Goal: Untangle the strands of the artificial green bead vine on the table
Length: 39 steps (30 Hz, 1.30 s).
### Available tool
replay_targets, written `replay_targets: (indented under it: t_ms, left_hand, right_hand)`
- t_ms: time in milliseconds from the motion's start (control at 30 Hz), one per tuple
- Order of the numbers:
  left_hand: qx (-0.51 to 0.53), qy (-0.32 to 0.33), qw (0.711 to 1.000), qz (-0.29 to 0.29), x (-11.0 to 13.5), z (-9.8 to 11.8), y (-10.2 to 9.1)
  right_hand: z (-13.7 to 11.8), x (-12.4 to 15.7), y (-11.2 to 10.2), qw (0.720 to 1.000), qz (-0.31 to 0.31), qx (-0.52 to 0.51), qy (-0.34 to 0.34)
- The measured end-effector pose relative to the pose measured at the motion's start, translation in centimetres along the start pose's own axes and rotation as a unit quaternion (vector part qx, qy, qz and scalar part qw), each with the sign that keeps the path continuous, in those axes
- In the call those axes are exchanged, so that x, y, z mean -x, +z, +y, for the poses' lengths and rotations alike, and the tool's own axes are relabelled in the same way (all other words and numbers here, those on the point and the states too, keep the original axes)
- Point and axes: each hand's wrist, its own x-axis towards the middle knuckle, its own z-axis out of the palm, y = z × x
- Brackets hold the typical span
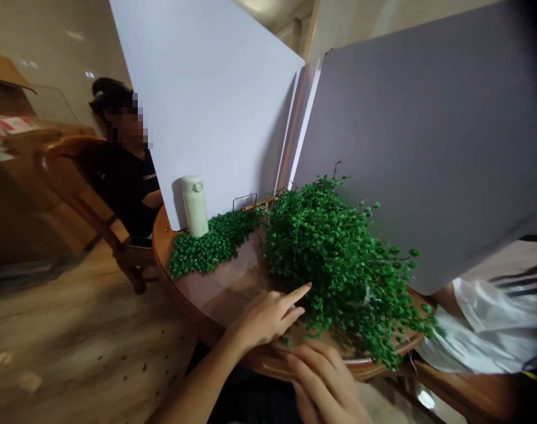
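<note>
My left hand reaches over the round wooden table, index finger and thumb stretched out and nothing seen in its grasp. Its index fingertip meets the near left side of a big heap of artificial green foliage. Lower down, at the table's front edge, my right hand has its fingers bent and close together; whatever they may hold is hidden. A small green bit shows just by its fingertips. Farther back, a low strip of green leaf pieces lies along the table, with a pale green flask upright at its left part.
Two large boards, one white and one grey, stand behind the foliage. A person in black sits at the left; a white sleeve shows at the right. Cardboard boxes and a wooden chair are at left.
</note>
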Motion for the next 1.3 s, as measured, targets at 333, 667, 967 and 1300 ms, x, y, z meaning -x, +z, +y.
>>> replay_targets:
  t_ms: [333, 667, 967, 1300]
  left_hand:
    - [0.006, -0.126, 0.979, 0.161, 2.6, -7.0, -2.2]
    - [0.008, -0.080, 0.986, 0.147, 1.7, -8.6, -1.9]
    - [-0.008, -0.066, 0.984, 0.168, 1.5, -9.9, -1.4]
    - [-0.016, -0.047, 0.984, 0.173, 1.5, -9.8, -1.8]
  right_hand:
    - [2.5, -1.3, 4.6, 0.992, -0.121, -0.001, 0.042]
    - [3.0, -0.1, 5.2, 0.988, -0.078, -0.028, 0.134]
    - [3.6, 1.3, 5.6, 0.989, -0.058, -0.060, 0.122]
    - [2.9, 2.4, 5.5, 0.893, 0.145, -0.347, 0.246]
